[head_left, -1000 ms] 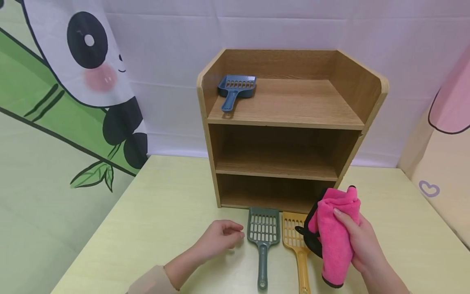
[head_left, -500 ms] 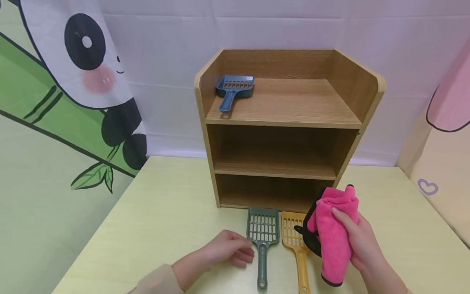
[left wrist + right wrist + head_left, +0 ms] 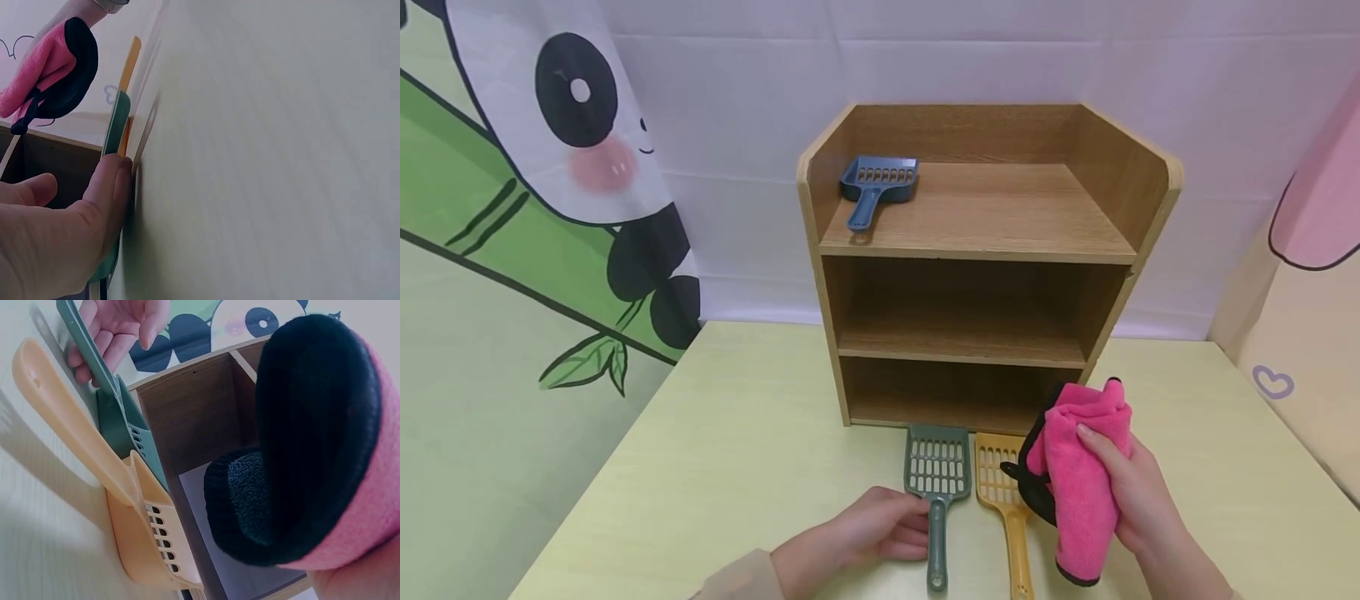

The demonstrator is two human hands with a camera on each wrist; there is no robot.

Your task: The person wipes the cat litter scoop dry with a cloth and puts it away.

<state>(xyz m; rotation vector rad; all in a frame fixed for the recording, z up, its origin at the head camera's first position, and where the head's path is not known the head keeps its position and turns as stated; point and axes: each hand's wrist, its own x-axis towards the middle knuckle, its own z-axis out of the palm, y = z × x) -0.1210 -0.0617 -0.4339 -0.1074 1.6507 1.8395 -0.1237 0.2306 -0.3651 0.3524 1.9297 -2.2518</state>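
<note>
On the table before the shelf lies a green slotted litter scoop [image 3: 937,471]. My left hand [image 3: 883,527] is at its handle; in the right wrist view the fingers [image 3: 114,351] reach just behind the handle, and the thumb stands apart from it. To the right lies a yellow slotted scoop [image 3: 1017,533], partly covered from the head view by a pink cloth [image 3: 1084,492] with black edging and a black loop. My right hand [image 3: 1138,500] grips that folded cloth above the table, thumb on its front.
A wooden shelf unit [image 3: 961,353] with several levels stands at the back of the pale table [image 3: 737,417]. A blue scoop [image 3: 880,179] rests on its top level at the left. Printed cloth [image 3: 737,167] hangs behind.
My left hand has moved right and nearer to me, from beside the green scoop's head to its handle. The right hand and cloth have stayed almost still.
</note>
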